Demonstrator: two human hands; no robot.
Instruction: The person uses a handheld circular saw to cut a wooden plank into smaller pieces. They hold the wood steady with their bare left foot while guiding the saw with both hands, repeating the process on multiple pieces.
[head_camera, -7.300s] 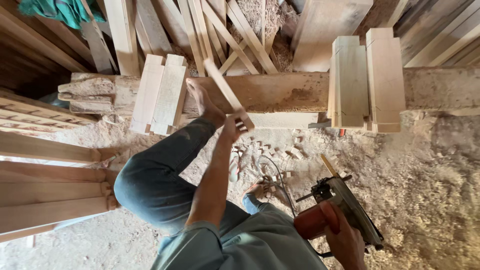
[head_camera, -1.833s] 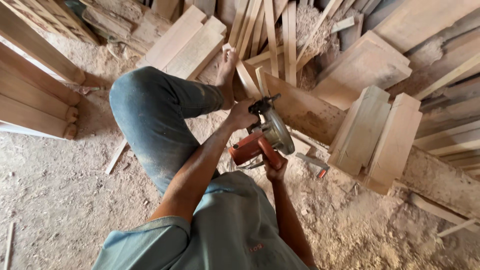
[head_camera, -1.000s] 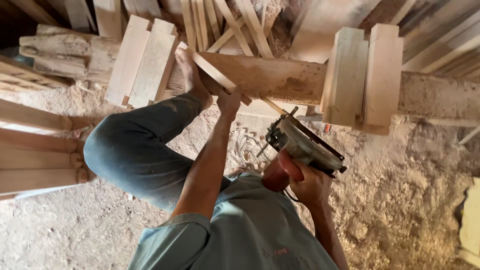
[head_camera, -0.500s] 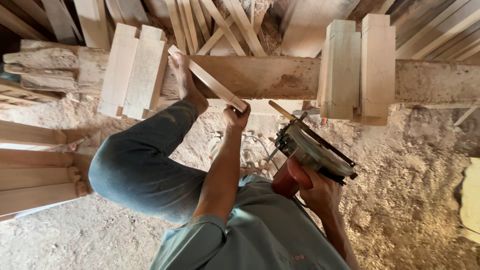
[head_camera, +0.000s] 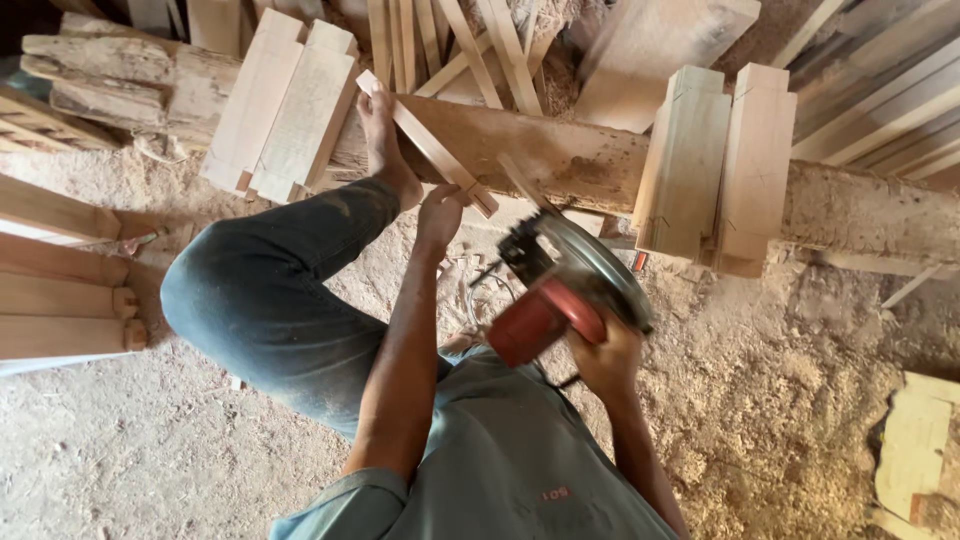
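My left hand (head_camera: 440, 212) grips the near end of a thin wooden strip (head_camera: 428, 145) that lies slanted across a thick wooden beam (head_camera: 560, 155). My bare left foot (head_camera: 385, 140) presses on the strip's far part. My right hand (head_camera: 603, 355) holds a red circular saw (head_camera: 565, 290) by its handle, lifted just right of the strip's near end, blade guard toward the beam. My bent left leg in blue trousers (head_camera: 270, 300) fills the left centre.
Two stacks of squared wood blocks (head_camera: 715, 165) lean on the beam at right, another pair (head_camera: 285, 105) at left. Turned wooden legs (head_camera: 60, 300) lie at far left. Loose slats are piled behind the beam. Sawdust covers the ground; a power cord (head_camera: 485, 295) lies below the saw.
The saw, on the ground to my right 7 seconds ago, has been picked up in my right hand. Over the last second it rose leftward toward the strip's near end.
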